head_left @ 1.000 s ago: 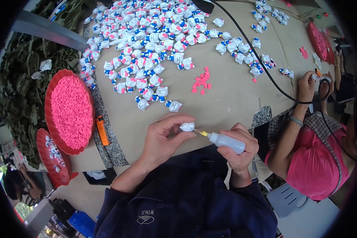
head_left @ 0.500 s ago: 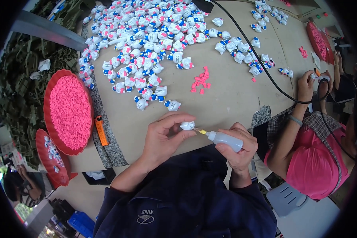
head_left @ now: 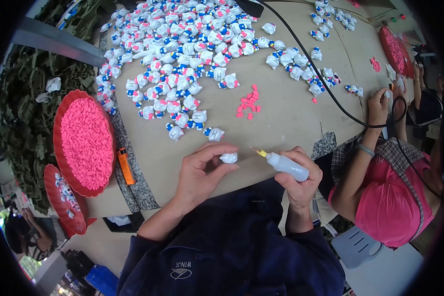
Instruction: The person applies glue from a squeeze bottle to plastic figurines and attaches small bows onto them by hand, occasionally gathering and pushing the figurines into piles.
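– While the white toy (head_left: 229, 158) sits pinched between thumb and fingers of the left hand (head_left: 200, 172), just above the near side of the table (head_left: 281, 128), what's the other hand up to?

– Right hand (head_left: 301, 177) is wrapped round a squeeze bottle (head_left: 292, 166). Its yellow tip (head_left: 261, 153) points toward the toy, not touching.

– Ok, so what could go wrong?

– Imo, too hard a squeeze could blob whatever's in there onto the toy or those fingertips, they're right near the tip. And a slack pinch could drop the toy, it's small and looks smooth.

– Anything further out?

– Loose pink bits (head_left: 248, 103) lie farther in, so a stray drip might mess them up. The heap (head_left: 182, 54) of toys spreads down close to the left hand, so a sloppy reach could scatter some. Red tray (head_left: 58, 143) of pink bits is off left, should be safe unless an elbow swings wide. On the right, a tug on the black cable (head_left: 375, 126) could sweep toys about.
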`<state>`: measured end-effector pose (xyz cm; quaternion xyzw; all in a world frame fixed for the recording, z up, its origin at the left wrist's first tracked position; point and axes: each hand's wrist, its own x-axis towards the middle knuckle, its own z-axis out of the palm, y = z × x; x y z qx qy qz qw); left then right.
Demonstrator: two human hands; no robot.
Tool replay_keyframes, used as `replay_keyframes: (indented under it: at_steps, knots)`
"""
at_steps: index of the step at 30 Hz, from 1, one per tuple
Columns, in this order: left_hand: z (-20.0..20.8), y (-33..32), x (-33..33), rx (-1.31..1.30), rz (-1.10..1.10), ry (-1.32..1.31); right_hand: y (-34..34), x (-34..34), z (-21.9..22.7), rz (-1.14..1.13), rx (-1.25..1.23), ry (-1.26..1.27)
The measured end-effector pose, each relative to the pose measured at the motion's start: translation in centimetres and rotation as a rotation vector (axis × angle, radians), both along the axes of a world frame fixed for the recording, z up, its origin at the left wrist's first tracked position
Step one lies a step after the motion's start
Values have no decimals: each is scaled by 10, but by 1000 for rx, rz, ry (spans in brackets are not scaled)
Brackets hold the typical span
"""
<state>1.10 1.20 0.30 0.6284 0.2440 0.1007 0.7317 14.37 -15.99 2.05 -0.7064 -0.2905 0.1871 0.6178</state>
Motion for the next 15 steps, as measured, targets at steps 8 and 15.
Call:
replay_keyframes:
  at_steps: [8, 15]
  knots:
    - [-3, 5, -8, -333, -2, -98, 49, -1, -18, -39, -145, -137]
    - [1, 6, -34, -369, 63, -32, 52, -8, -22, -98, -124, -212]
